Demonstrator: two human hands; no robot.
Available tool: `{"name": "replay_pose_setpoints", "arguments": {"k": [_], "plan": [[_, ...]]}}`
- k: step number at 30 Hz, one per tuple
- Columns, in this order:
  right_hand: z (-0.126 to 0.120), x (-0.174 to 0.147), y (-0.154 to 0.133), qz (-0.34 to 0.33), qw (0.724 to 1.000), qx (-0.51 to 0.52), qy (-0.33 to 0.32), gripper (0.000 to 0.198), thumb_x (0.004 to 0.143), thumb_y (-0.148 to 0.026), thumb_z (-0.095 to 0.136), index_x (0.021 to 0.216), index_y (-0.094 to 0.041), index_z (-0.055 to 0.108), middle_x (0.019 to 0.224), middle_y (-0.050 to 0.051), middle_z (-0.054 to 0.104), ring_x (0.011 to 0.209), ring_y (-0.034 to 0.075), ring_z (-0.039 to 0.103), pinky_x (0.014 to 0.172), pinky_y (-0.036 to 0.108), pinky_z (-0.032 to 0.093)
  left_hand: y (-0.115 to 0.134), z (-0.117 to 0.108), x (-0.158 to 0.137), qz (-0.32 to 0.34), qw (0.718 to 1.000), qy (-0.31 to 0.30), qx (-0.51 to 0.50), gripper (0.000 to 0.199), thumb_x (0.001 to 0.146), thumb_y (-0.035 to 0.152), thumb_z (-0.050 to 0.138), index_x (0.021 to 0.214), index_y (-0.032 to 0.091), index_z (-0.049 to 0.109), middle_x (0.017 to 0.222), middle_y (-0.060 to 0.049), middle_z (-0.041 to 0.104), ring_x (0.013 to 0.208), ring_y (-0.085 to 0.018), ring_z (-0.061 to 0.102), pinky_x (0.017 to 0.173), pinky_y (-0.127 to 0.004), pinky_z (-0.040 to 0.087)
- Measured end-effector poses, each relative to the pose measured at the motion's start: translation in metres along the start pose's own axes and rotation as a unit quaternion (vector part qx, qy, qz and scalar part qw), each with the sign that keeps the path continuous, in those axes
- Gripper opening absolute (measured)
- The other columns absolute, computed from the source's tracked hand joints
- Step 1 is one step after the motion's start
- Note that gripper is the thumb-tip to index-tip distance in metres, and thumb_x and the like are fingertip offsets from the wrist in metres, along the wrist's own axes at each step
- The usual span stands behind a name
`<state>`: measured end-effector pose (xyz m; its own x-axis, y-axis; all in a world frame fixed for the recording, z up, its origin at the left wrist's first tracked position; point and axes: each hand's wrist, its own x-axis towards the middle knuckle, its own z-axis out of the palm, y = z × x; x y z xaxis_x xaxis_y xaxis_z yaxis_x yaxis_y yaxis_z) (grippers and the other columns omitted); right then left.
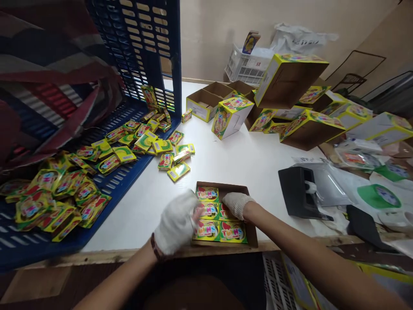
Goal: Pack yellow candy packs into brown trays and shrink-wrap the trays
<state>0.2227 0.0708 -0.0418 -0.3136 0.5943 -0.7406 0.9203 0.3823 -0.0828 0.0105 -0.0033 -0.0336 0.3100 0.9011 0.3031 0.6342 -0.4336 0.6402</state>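
Observation:
An open cardboard tray (253, 234) lies at the table's front edge, with several small yellow-green TWINS packets (232, 232) laid flat in rows inside it. My right hand (237, 203), in a white knitted glove, reaches into the tray's upper right part with its fingers bent together. Its fingertips are hidden, so whatever they pinch cannot be made out. My left hand (178, 224), gloved too and smeared by motion, is at the tray's left side, partly over the left packets. Loose packets (179, 171) lie on the table beyond it.
A blue plastic crate (176, 64) lies tipped at the left, spilling many packets. At the back stand several yellow cardboard boxes (232, 114) and a white basket (248, 64). A black tape dispenser (297, 191) and green tape rolls (379, 196) are at the right.

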Motion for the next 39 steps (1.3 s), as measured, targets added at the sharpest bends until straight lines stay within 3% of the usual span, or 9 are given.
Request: {"name": "replay_pose_setpoints", "arguments": {"k": [4, 10, 13, 16, 18, 23, 29, 35, 39], "plan": [[-0.003, -0.009, -0.002, 0.020, 1.000, -0.010, -0.002, 0.040, 0.056, -0.006, 0.077, 0.095, -0.013, 0.073, 0.099, 0.018, 0.072, 0.091, 0.033, 0.069, 0.071, 0.034, 0.050, -0.066, -0.008, 0.042, -0.246, 0.964, 0.029, 0.100, 0.022, 0.076, 0.023, 0.063, 0.097, 0.018, 0.061, 0.112, -0.011, 0.056, 0.104, -0.027, 0.056, 0.090, -0.038, 0.045], [-0.018, -0.040, -0.009, -0.006, 0.984, 0.090, 0.150, 0.020, 0.083, -0.023, 0.054, 0.096, -0.019, 0.069, 0.101, 0.010, 0.069, 0.089, 0.022, 0.065, 0.071, 0.030, 0.046, -0.105, 0.000, 0.043, -0.272, 0.961, 0.048, 0.006, 0.023, 0.075, 0.029, 0.062, 0.094, 0.018, 0.062, 0.106, -0.010, 0.059, 0.102, -0.026, 0.058, 0.090, -0.038, 0.045], [-0.029, -0.036, -0.027, -0.051, 0.903, 0.349, 0.246, 0.027, 0.088, -0.031, 0.044, 0.097, -0.019, 0.066, 0.080, 0.005, 0.067, 0.068, 0.016, 0.060, 0.061, 0.027, 0.044, -0.086, -0.001, 0.021, -0.271, 0.957, 0.067, -0.078, 0.041, 0.091, 0.047, 0.037, 0.107, 0.016, 0.059, 0.096, -0.008, 0.064, 0.087, -0.020, 0.062, 0.076, -0.032, 0.050], [-0.041, -0.015, -0.054, -0.108, 0.801, 0.552, 0.208, 0.037, 0.086, -0.042, 0.048, 0.113, -0.018, 0.059, 0.083, 0.004, 0.066, 0.059, 0.014, 0.057, 0.053, 0.025, 0.043, -0.061, -0.004, 0.012, -0.233, 0.940, 0.045, -0.243, 0.058, 0.095, 0.055, 0.023, 0.114, 0.013, 0.058, 0.098, -0.011, 0.067, 0.084, -0.019, 0.064, 0.072, -0.030, 0.051], [-0.049, 0.003, -0.068, -0.141, 0.775, 0.582, 0.201, 0.038, 0.083, -0.044, 0.055, 0.109, -0.017, 0.059, 0.088, 0.005, 0.067, 0.066, 0.015, 0.059, 0.057, 0.026, 0.046, -0.055, -0.008, 0.018, -0.227, 0.933, 0.039, -0.276, 0.059, 0.094, 0.057, 0.024, 0.106, 0.014, 0.063, 0.094, -0.010, 0.068, 0.085, -0.019, 0.064, 0.073, -0.030, 0.051], [-0.065, 0.029, -0.074, -0.119, 0.833, 0.426, 0.334, 0.026, 0.083, -0.030, 0.055, 0.106, -0.018, 0.060, 0.102, 0.007, 0.068, 0.090, 0.020, 0.062, 0.077, 0.031, 0.048, -0.094, -0.018, 0.059, -0.334, 0.926, 0.166, -0.046, 0.041, 0.090, 0.048, 0.038, 0.098, 0.016, 0.062, 0.105, -0.013, 0.062, 0.105, -0.027, 0.057, 0.090, -0.038, 0.045], [-0.071, 0.047, -0.086, -0.186, 0.937, 0.068, 0.288, 0.017, 0.080, -0.016, 0.058, 0.094, -0.019, 0.067, 0.093, 0.006, 0.066, 0.086, 0.019, 0.059, 0.074, 0.027, 0.043, -0.139, -0.020, 0.074, -0.380, 0.909, 0.168, 0.038, 0.038, 0.065, 0.025, 0.068, 0.101, 0.017, 0.061, 0.122, -0.017, 0.051, 0.125, -0.040, 0.043, 0.103, -0.052, 0.033], [-0.068, 0.072, -0.126, -0.263, 0.911, -0.091, 0.304, 0.020, 0.085, -0.013, 0.054, 0.102, -0.011, 0.065, 0.126, 0.020, 0.053, 0.114, 0.029, 0.050, 0.095, 0.040, 0.039, -0.142, -0.033, 0.008, -0.305, 0.946, 0.092, -0.055, 0.040, 0.065, 0.009, 0.055, 0.102, 0.022, 0.061, 0.107, -0.005, 0.067, 0.107, -0.023, 0.060, 0.099, -0.037, 0.045], [-0.060, 0.083, -0.145, -0.294, 0.901, -0.139, 0.286, 0.029, 0.093, -0.017, 0.043, 0.119, -0.010, 0.055, 0.112, 0.018, 0.060, 0.105, 0.028, 0.056, 0.091, 0.044, 0.042, -0.135, -0.025, -0.030, -0.283, 0.945, 0.099, -0.130, 0.052, 0.073, 0.011, 0.042, 0.123, 0.019, 0.054, 0.117, -0.008, 0.066, 0.108, -0.017, 0.063, 0.098, -0.034, 0.049]]}}
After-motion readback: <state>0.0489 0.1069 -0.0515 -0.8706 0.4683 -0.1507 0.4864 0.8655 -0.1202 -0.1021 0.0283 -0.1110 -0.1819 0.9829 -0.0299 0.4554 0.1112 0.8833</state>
